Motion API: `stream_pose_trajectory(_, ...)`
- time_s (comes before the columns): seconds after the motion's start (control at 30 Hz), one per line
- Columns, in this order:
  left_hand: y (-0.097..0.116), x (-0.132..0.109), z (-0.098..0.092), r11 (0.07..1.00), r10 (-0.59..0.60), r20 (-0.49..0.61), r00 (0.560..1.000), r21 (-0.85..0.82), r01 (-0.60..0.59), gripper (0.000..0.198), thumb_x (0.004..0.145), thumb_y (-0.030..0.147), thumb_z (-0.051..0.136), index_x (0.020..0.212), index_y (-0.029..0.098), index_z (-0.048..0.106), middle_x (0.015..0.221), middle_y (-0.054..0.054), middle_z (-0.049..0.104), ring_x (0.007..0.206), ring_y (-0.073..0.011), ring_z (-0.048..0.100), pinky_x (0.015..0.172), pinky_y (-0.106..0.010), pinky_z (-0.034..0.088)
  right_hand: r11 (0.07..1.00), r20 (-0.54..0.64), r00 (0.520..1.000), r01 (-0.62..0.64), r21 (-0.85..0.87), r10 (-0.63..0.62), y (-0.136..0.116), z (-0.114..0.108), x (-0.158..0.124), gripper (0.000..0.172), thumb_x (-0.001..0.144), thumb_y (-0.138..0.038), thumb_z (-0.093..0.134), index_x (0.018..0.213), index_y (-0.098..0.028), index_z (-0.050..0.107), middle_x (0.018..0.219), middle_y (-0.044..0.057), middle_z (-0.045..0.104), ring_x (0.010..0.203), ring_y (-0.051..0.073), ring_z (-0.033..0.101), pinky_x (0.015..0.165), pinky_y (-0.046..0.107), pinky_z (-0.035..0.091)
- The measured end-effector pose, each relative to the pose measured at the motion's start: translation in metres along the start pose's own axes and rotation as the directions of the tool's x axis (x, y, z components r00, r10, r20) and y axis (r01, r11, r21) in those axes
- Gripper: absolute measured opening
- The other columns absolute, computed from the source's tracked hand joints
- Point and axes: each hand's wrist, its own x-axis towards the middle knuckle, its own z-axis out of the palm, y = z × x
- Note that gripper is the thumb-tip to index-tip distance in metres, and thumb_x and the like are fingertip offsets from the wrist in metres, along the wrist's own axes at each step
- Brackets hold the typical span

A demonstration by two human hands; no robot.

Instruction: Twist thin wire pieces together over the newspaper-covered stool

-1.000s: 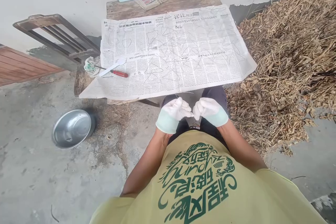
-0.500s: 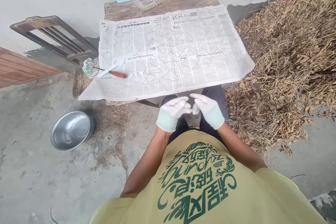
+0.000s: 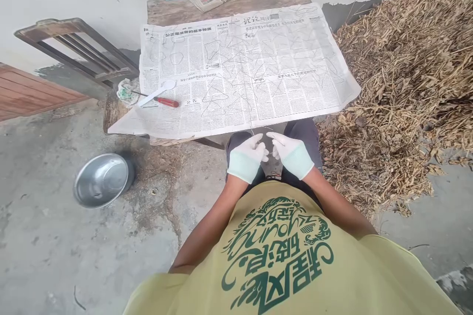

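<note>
Over my lap, just in front of the table's near edge, my left hand (image 3: pixel 250 153) and my right hand (image 3: pixel 288 151) face each other in white gloves with pale green cuffs. Both have their fingers closed in a pinch on a thin wire (image 3: pixel 267 128). Its ends poke up above the fingertips; the rest is mostly hidden by the gloves. Beyond them, a newspaper sheet (image 3: pixel 303 93) covers the table. Several thin bent wire shapes (image 3: pixel 215 94) lie on it, some triangular, some rounded.
A red-handled screwdriver (image 3: pixel 167 102) and a white plastic spoon (image 3: pixel 158 93) cross at the newspaper's left, beside a crumpled cloth (image 3: pixel 127 92). A wooden chair (image 3: pixel 79 51) stands left, a metal basin (image 3: pixel 103 179) on the floor. Dry stalks (image 3: pixel 402 69) are heaped right.
My left hand has turned, its fingers now pointing more upward, and shifted slightly right. More of the wire shows above the fingertips. The things on the table have not moved.
</note>
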Motion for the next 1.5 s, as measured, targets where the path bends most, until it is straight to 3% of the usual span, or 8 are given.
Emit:
stream_pose_trajectory(0.2, 0.002, 0.000, 0.002, 0.996, 0.003, 0.019, 1.000, 0.084, -0.005, 0.041, 0.093, 0.013, 0.056, 0.132, 0.013, 0.067, 0.068, 0.000, 0.075, 0.055, -0.0135, 0.072, 0.064, -0.024, 0.058, 0.942, 0.065, 0.986, 0.164, -0.292, -0.152, 0.007, 0.004, 0.008, 0.039, 0.099, -0.025, 0.046, 0.126, -0.020, 0.074, 0.104, 0.007, 0.079, 0.092, 0.022, 0.073, 0.092, 0.035, 0.058)
stream_pose_trajectory(0.37, 0.001, 0.007, 0.001, 0.987, -0.027, 0.037, 0.999, -0.156, 0.033, 0.039, 0.095, 0.020, 0.056, 0.131, 0.007, 0.066, 0.077, -0.007, 0.079, 0.065, -0.0169, 0.076, 0.070, -0.028, 0.062, 0.951, -0.076, 0.967, 0.221, -0.218, -0.242, -0.005, 0.005, 0.003, 0.040, 0.102, -0.033, 0.046, 0.129, -0.017, 0.070, 0.132, 0.011, 0.071, 0.121, 0.025, 0.067, 0.110, 0.039, 0.050)
stream_pose_trajectory(0.57, 0.002, 0.006, -0.002, 0.986, -0.030, 0.055, 0.998, -0.163, 0.039, 0.031, 0.095, 0.021, 0.059, 0.121, 0.009, 0.071, 0.074, -0.006, 0.077, 0.057, -0.0141, 0.073, 0.061, -0.024, 0.060, 0.911, -0.065, 0.998, 0.025, 0.412, 0.002, 0.004, -0.005, 0.006, 0.052, 0.104, -0.055, 0.040, 0.122, -0.016, 0.070, 0.087, 0.007, 0.074, 0.073, 0.018, 0.069, 0.071, 0.034, 0.059)
stream_pose_trajectory(0.73, 0.007, -0.004, 0.000, 0.995, -0.052, 0.160, 0.986, -0.080, 0.066, 0.029, 0.094, 0.019, 0.058, 0.117, 0.009, 0.072, 0.071, -0.005, 0.076, 0.054, -0.0140, 0.072, 0.057, -0.023, 0.059, 0.893, -0.068, 0.997, 0.004, 0.450, 0.029, 0.020, -0.010, 0.022, 0.038, 0.089, -0.032, 0.068, 0.123, -0.018, 0.069, 0.094, 0.004, 0.075, 0.079, 0.016, 0.069, 0.074, 0.031, 0.056)
stream_pose_trajectory(0.93, 0.008, -0.006, -0.007, 0.996, -0.017, 0.130, 0.991, -0.084, 0.028, 0.029, 0.094, 0.022, 0.058, 0.116, 0.010, 0.073, 0.072, -0.005, 0.077, 0.057, -0.0141, 0.073, 0.060, -0.023, 0.058, 0.798, -0.139, 0.985, 0.002, 0.602, 0.103, 0.029, -0.028, 0.027, 0.032, 0.092, -0.047, 0.066, 0.078, -0.018, 0.070, 0.062, 0.002, 0.065, 0.054, 0.014, 0.060, 0.057, 0.030, 0.050)
stream_pose_trajectory(1.1, 0.010, -0.009, -0.012, 0.999, -0.029, 0.180, 0.983, 0.033, 0.023, 0.030, 0.094, 0.019, 0.055, 0.116, 0.010, 0.073, 0.069, -0.004, 0.075, 0.053, -0.0128, 0.071, 0.056, -0.021, 0.054, 0.887, -0.202, 0.973, -0.006, 0.461, 0.112, 0.027, -0.041, 0.024, 0.036, 0.093, -0.053, 0.062, 0.083, -0.019, 0.071, 0.067, 0.003, 0.068, 0.059, 0.015, 0.063, 0.060, 0.030, 0.053)
stream_pose_trajectory(1.27, 0.020, -0.020, -0.010, 0.974, -0.045, 0.309, 0.950, 0.225, -0.028, 0.029, 0.095, 0.021, 0.053, 0.113, 0.014, 0.076, 0.066, -0.001, 0.074, 0.051, -0.0108, 0.068, 0.057, -0.019, 0.052, 0.976, 0.080, 0.997, -0.006, 0.216, -0.012, -0.002, -0.047, 0.025, 0.033, 0.088, -0.032, 0.065, 0.118, -0.019, 0.074, 0.095, 0.004, 0.078, 0.086, 0.017, 0.072, 0.084, 0.033, 0.058)
stream_pose_trajectory(1.5, 0.020, -0.021, -0.005, 0.957, -0.097, 0.225, 0.970, 0.287, 0.030, 0.027, 0.094, 0.023, 0.052, 0.106, 0.015, 0.076, 0.057, 0.001, 0.070, 0.043, -0.0102, 0.063, 0.049, -0.018, 0.047, 0.990, 0.273, 0.957, 0.124, -0.075, -0.099, -0.015, -0.051, 0.029, 0.033, 0.093, -0.023, 0.053, 0.113, -0.020, 0.079, 0.068, -0.002, 0.071, 0.062, 0.013, 0.063, 0.066, 0.027, 0.052)
